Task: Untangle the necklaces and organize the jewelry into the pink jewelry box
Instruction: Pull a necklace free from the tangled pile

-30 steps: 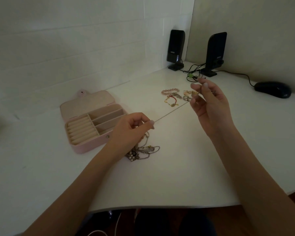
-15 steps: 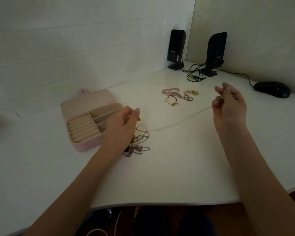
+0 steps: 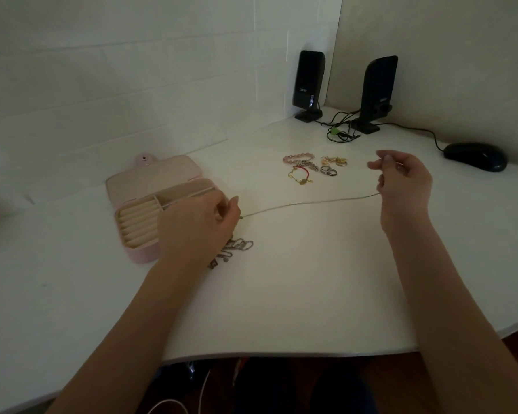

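Two bare hands hold a thin silver necklace chain [image 3: 308, 203] stretched in a shallow sag over a white desk [image 3: 296, 294]. On the left, the left hand [image 3: 199, 227] has its fingers curled, pinching one end of the chain just beside the open pink jewelry box [image 3: 150, 204]. On the right, the right hand [image 3: 404, 182] is raised a little above the desk, fingers curled round the other end. A small tangle of silver necklaces [image 3: 234, 249] lies on the desk right under the left wrist, partly hidden by it. The box sits left of centre, lid folded back, showing cream ring rolls and divided compartments. Farther back, between the hands, lies a loose cluster of bracelets and rings [image 3: 313, 167]. Two black speakers [image 3: 308, 82] stand at the wall corner, with a black computer mouse [image 3: 474, 156] at far right.
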The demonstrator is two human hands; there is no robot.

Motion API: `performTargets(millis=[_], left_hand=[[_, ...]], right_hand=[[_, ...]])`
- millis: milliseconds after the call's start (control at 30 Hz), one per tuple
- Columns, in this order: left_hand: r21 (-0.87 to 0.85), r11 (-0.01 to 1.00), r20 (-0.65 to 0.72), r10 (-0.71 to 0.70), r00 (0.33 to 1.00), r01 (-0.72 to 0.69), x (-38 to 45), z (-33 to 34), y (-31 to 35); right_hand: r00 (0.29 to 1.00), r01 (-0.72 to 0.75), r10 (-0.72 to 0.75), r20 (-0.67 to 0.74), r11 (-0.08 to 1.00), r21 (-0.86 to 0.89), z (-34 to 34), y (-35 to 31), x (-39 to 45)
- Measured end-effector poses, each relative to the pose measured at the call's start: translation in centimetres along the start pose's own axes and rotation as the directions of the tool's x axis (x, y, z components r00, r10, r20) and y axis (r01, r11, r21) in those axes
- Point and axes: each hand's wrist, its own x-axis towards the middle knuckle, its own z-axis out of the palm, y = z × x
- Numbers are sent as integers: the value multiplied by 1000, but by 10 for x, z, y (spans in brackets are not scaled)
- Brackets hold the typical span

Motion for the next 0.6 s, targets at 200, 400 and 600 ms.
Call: performTargets(millis=[200,400,600], left_hand=[[38,999,-18,-32,999,33,2,1,-2],[74,995,38,-74,996,71,3,2,-6],[11,989,13,-145,989,145,4,0,-8]], right_hand=[[980,116,-137,-144,982,-146,-3,7,8],[950,187,-235,-206,955,-228,-5,8,10],[926,155,-264,-269,917,-367,-9,8,11]])
